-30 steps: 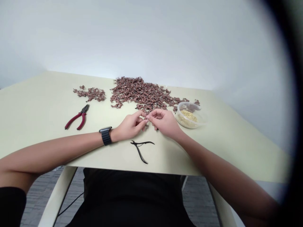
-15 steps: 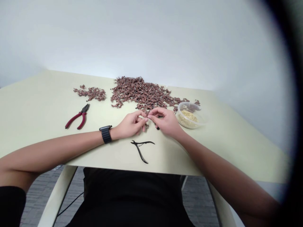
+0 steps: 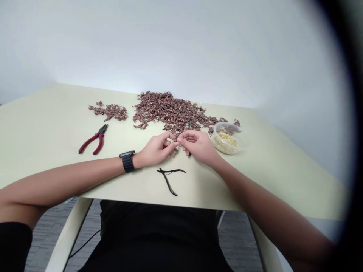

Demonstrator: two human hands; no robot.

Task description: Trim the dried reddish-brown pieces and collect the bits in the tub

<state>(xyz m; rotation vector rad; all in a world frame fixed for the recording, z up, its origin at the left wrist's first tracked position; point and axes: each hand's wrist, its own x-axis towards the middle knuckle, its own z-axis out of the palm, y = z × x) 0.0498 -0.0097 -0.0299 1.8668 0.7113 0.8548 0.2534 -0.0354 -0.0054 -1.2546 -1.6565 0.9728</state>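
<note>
Since half a second ago the right hand's (image 3: 198, 147) lower fingers have shifted slightly; it and the left hand (image 3: 155, 150) stay together in front of the big brown pile (image 3: 170, 109). Thumb and forefinger of each are pinched nearly closed, tips meeting around a small brown piece (image 3: 175, 140), its shape too small to tell. Left of the pile lies a smaller pile (image 3: 112, 112), with red-handled pliers (image 3: 93, 139) nearer; right of it, a clear tub (image 3: 227, 149) of yellow bits (image 3: 227, 139). Black cutters (image 3: 169, 177) lie nearest, before the pile. The watch (image 3: 127, 161) is angled, its face unreadable. The pale yellow tabletop (image 3: 51, 128) meets a whitish wall (image 3: 170, 45) behind the pile; grey floor (image 3: 82, 230) shows below.
</note>
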